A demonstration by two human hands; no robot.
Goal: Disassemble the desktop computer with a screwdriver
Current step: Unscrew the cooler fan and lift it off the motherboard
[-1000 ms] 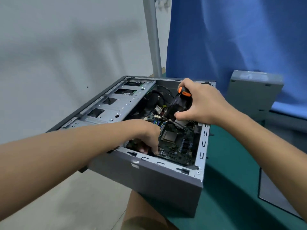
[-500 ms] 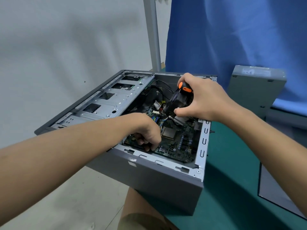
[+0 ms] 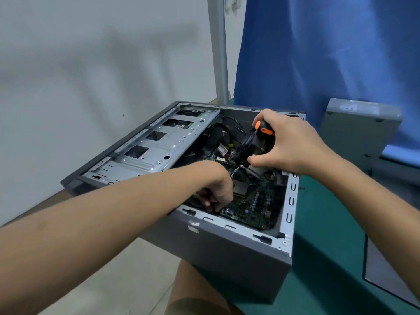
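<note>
Head view: desktop case [image 3: 227, 258] lies on its side, open top up, and hangs partly over the near edge of the green mat [image 3: 329, 246]. The silver drive cage [image 3: 147, 153] is left of both hands, inside the case.

The left hand [image 3: 216, 192] reaches into the case. Its fingers [image 3: 208, 202] are curled and the tips point down at the near-left edge of the motherboard [image 3: 254, 208]. Cannot tell if they pinch anything. The CPU [image 3: 239, 187] sits bare just right of the left knuckles. The rest of the board spreads right of and below those fingers.

The black cooler [image 3: 254, 144] is tilted above the board, up and right of the left hand. The right hand [image 3: 288, 144] wraps over the cooler from the right. Its thumb presses the cooler's lower edge. Its index finger curls over the orange-black screwdriver [image 3: 261, 128], whose handle is trapped against the cooler top. The screwdriver shaft is hidden.

Black cables [image 3: 227, 123] run left of the right fingertips, at the case's far wall. A grey side panel [image 3: 354, 133] stands well right of the right hand, against the blue cloth [image 3: 318, 53].
</note>
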